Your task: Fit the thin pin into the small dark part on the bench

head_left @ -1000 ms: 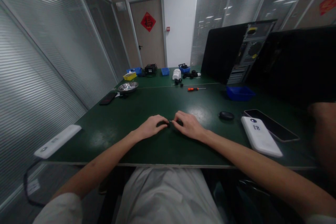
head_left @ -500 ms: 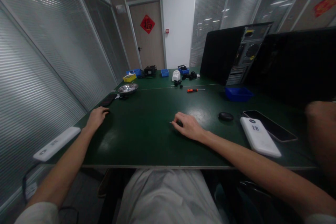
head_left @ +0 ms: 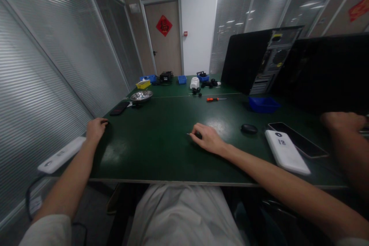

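Note:
My left hand [head_left: 96, 130] is at the left edge of the green table, its thumb and fingers pressed together. Whatever may be between those fingertips is too small to make out. Near the table's middle rests my right hand [head_left: 208, 138], closed around a small tool with a thin metal tip [head_left: 188, 134]. The tip points left from the fingers, and a dark part shows under the curled fingers; the rest is hidden. Beyond the left hand lies a black phone [head_left: 120, 108], and a shiny metal bowl [head_left: 141, 96] stands past it.
An orange screwdriver [head_left: 216, 100] lies farther back. On the right are a black mouse [head_left: 249, 128], a blue tray [head_left: 263, 104], a white power bank [head_left: 286, 152] and a dark phone [head_left: 298, 139]. Another person's hand [head_left: 344, 121] is at the right edge. A white device [head_left: 62, 155] sits on the left.
My left hand has moved left and a little toward me, away from the black phone. My right hand stays in place. The other person's hand has shifted left.

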Available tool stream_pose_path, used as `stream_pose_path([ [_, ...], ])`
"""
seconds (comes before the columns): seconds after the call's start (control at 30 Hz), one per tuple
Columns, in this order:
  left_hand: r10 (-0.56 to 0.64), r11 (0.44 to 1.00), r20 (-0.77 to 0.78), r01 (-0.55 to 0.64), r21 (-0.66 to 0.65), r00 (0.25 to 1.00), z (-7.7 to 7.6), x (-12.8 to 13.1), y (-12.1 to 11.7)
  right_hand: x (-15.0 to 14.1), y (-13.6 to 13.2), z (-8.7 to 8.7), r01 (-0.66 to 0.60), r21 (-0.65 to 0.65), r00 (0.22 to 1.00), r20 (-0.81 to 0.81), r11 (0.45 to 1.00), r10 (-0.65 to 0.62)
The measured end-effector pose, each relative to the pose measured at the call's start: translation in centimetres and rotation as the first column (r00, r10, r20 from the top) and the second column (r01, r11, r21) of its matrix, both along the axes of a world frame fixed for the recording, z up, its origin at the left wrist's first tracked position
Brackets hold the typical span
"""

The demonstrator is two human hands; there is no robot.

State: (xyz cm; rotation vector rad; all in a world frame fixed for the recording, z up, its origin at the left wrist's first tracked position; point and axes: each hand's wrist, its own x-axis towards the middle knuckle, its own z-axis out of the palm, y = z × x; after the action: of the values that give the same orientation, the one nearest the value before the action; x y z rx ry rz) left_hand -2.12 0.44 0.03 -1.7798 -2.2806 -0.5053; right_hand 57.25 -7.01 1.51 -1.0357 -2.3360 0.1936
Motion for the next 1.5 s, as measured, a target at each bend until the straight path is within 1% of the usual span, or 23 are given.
stream_pose_path([
  [0.47, -0.028, 0.999, -0.131, 0.022, -0.043, 0.991, 1.0, 2.0, -0.8, 0.3, 0.1, 0.1, -0.005, -0.015, 1.0, 0.006, 1.0, 0.005],
  [0.77, -0.026, 0.996, -0.173, 0.011, -0.085, 0.985, 1.4, 2.8, -1.0, 0.5, 0.2, 0.0, -0.006, -0.002, 1.0, 0.004, 1.0, 0.006],
  [1.17, 0.066, 0.996, -0.144, -0.075, -0.055, 0.987, 1.1, 3.2, -1.2, 0.5, 0.1, 0.2, -0.007, -0.01, 1.0, 0.004, 1.0, 0.007],
  [1.37, 0.12, 0.991, -0.075, -0.124, -0.046, 0.99, 1.4, 3.2, -1.4, 0.6, -0.1, 0.4, -0.013, -0.006, 1.0, 0.006, 1.0, 0.013],
  [1.43, 0.128, 0.991, -0.052, -0.13, -0.043, 0.99, 1.5, 3.0, -1.4, 0.6, 0.0, 0.3, -0.013, -0.007, 1.0, 0.007, 1.0, 0.013],
  [1.5, 0.119, 0.992, -0.039, -0.12, -0.036, 0.992, 1.5, 3.4, -1.2, 0.6, 0.0, 0.2, -0.006, -0.014, 1.0, 0.015, 1.0, 0.006],
])
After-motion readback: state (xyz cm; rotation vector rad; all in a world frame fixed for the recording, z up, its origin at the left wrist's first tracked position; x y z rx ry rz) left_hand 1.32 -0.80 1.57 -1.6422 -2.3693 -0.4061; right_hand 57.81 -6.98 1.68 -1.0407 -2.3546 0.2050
